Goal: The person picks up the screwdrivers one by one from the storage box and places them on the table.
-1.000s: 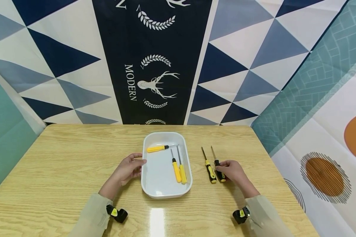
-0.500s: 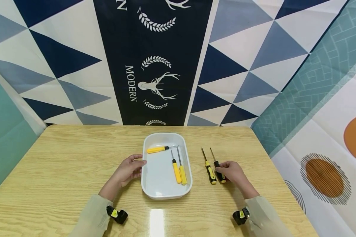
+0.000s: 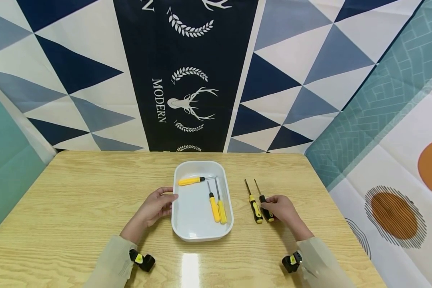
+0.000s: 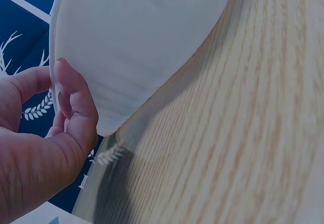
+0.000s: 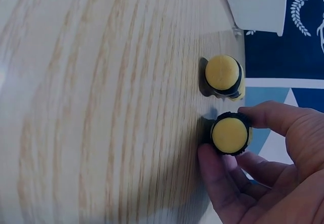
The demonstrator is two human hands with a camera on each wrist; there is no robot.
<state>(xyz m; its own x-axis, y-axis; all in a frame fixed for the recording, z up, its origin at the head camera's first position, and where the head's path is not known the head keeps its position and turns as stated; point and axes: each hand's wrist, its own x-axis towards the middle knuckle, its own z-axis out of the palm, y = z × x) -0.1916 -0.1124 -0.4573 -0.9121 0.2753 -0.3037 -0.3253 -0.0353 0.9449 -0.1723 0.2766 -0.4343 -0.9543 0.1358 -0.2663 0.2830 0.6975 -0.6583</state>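
A person's right hand (image 3: 281,207) pinches a dark-handled screwdriver (image 3: 262,199) between fingers at the counter (image 3: 93,188), its tip edged nearer the yellow-and-black screwdriver (image 3: 255,208), suggesting slight adjustment outside the white tray (image 3: 191,212), whose rim the left hand (image 3: 158,206) likewise pinches.

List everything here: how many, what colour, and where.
Table: one, light wood, before the person.
Tub: one, white, on the table.
Yellow screwdrivers: three, yellow handles, inside the tub.
Dark screwdrivers: two, black and yellow, right of the tub.
Back wall: one, blue, white and black, behind the table.
Side walls: two, left teal, right teal and white with brown circles.
Sleeves: two, pale beige, on both arms.
Wrist gadgets: two, black and yellow, on the sleeves.
Left hand: one, bare, gripping the tub's left rim.
Right hand: one, bare, holding the rightmost dark screwdriver.
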